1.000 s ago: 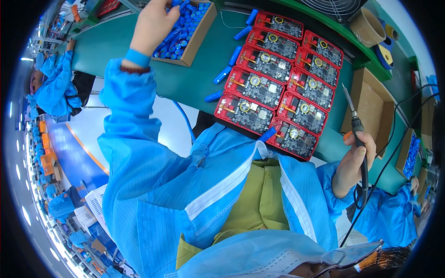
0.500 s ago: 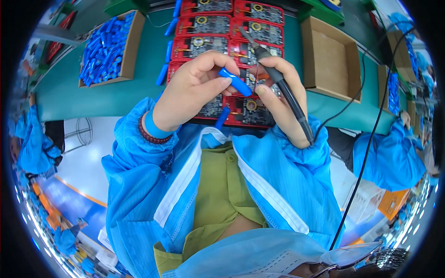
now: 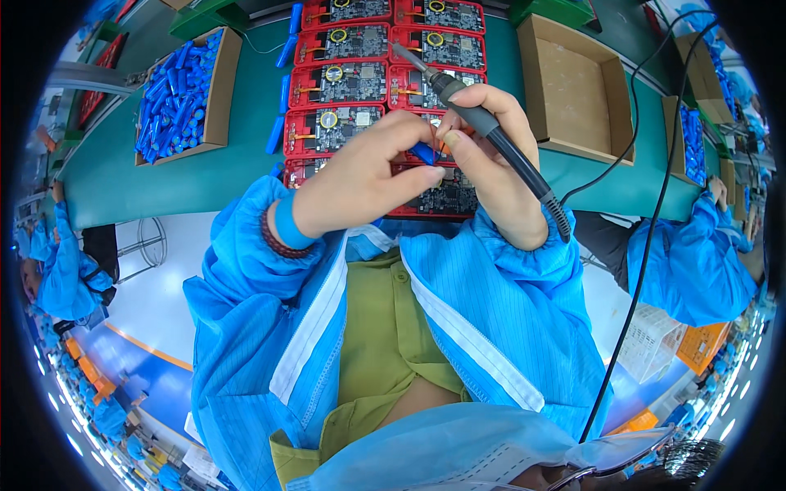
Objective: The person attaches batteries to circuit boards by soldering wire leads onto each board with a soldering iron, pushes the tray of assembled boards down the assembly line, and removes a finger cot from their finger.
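Left hand pinches blue cell; right hand grips soldering iron.

We note our left hand raised at centre, fingers pinched together. Our right hand sits just beside it, fingers curled shut, both forearms bent inward.

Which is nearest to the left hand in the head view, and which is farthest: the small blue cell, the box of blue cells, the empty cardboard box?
1. Small blue cell: pinched at the left hand's fingertips.
2. Box of blue cells: up to the left on the green table.
3. Empty cardboard box: up to the right, beyond the right hand.
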A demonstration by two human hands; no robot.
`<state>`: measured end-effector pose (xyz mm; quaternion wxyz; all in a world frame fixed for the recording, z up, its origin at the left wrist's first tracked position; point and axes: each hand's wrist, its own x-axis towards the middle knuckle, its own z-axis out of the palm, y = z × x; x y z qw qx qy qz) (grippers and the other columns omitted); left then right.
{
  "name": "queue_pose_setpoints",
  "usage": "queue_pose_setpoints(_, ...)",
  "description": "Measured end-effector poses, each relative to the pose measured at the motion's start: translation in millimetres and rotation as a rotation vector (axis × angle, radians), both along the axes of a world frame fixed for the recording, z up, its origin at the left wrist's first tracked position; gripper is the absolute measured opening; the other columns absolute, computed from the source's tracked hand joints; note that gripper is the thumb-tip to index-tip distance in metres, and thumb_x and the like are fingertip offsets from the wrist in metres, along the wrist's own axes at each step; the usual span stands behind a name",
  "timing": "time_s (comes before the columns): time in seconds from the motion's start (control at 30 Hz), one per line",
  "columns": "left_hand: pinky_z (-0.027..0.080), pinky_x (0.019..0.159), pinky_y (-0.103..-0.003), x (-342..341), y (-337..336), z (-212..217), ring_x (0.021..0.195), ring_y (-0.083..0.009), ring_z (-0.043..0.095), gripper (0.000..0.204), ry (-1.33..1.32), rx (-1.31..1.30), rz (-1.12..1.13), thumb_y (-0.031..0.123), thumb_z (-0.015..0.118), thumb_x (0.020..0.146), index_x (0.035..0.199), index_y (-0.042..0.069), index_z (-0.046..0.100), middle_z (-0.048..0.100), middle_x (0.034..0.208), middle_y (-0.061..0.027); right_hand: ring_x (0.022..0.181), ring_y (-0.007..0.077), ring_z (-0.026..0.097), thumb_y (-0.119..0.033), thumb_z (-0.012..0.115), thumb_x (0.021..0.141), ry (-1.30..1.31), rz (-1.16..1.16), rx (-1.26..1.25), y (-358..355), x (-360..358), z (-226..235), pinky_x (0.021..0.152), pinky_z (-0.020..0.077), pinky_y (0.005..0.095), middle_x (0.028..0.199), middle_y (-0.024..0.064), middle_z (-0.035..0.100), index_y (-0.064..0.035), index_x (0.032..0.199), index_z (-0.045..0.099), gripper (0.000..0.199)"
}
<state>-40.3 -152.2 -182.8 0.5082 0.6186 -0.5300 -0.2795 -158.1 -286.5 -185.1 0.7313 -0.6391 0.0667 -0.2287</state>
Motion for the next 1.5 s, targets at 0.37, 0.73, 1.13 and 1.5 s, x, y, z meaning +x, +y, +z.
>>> queue_pose_setpoints(0.37,0.044,0.067,-0.025,-17.5,-9.1,-18.7,0.080,-0.0093,0.053,0.011,0.549,-0.002,0.110,0.012,0.051,0.093,0.098,0.002,0.054,0.058,0.084,-0.0036,0.080,0.0115,0.057,0.009,0.058,0.080,-0.043,-0.141,-0.247,4.8,-0.2,-3.5,0.072,0.0475,0.0239,0.088,0.0060,0.059,-0.0034,0.110,0.055,0.032)
queue_pose_setpoints(0.73,0.045,0.063,-0.035,-12.2,-7.0,9.1,0.072,-0.0262,0.058,0.008,0.067,0.157,0.127,0.009,0.054,0.088,0.091,0.001,0.053,0.056,0.079,-0.0135,0.074,0.0280,0.060,0.008,0.067,0.066,-0.198,-0.238,-0.833,-17.2,-1.3,7.5,0.064,0.0467,0.0344,0.088,0.0092,0.063,-0.0063,0.103,0.058,0.040)
queue_pose_setpoints(1.13,0.047,0.067,-0.043,-5.0,-18.5,4.6,0.078,-0.0371,0.058,0.008,-0.459,-0.004,0.093,0.006,0.055,0.084,0.090,0.001,0.054,0.058,0.084,-0.0186,0.071,0.0292,0.060,0.007,0.067,0.069,-0.155,-0.180,-0.902,-24.5,-9.2,-1.4,0.063,0.0472,0.0358,0.083,0.0104,0.062,-0.0055,0.102,0.058,0.037)
queue_pose_setpoints(1.5,0.047,0.065,-0.034,-11.2,-22.4,8.2,0.074,-0.0270,0.059,0.007,-0.083,0.008,0.218,0.003,0.059,0.083,0.089,0.000,0.058,0.058,0.080,-0.0127,0.074,0.0287,0.062,0.006,0.071,0.067,-0.136,-0.247,-0.759,-25.7,-11.9,-4.2,0.065,0.0492,0.0348,0.088,0.0117,0.063,-0.0056,0.105,0.058,0.042)
